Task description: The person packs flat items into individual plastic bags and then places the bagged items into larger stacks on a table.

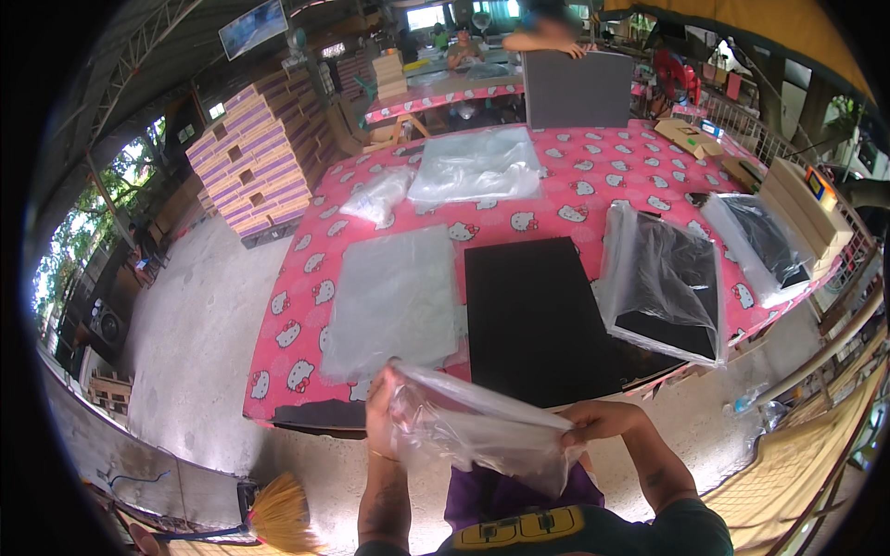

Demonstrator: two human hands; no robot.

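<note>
A clear plastic bag (pixel 477 417) hangs by the near edge of the pink tabletop (pixel 301 292); the left hand (pixel 380 414) has its fingers closed on one end, the right hand (pixel 595 423) pinches the other; an even, light pull should spread the bag well, as a hard tug could tear it.

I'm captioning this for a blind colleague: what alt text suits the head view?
A person's left hand and right hand hold clear plastic film at a pink patterned table. On it lie a black panel, translucent plastic sheeting and plastic-wrapped dark panels.
</note>
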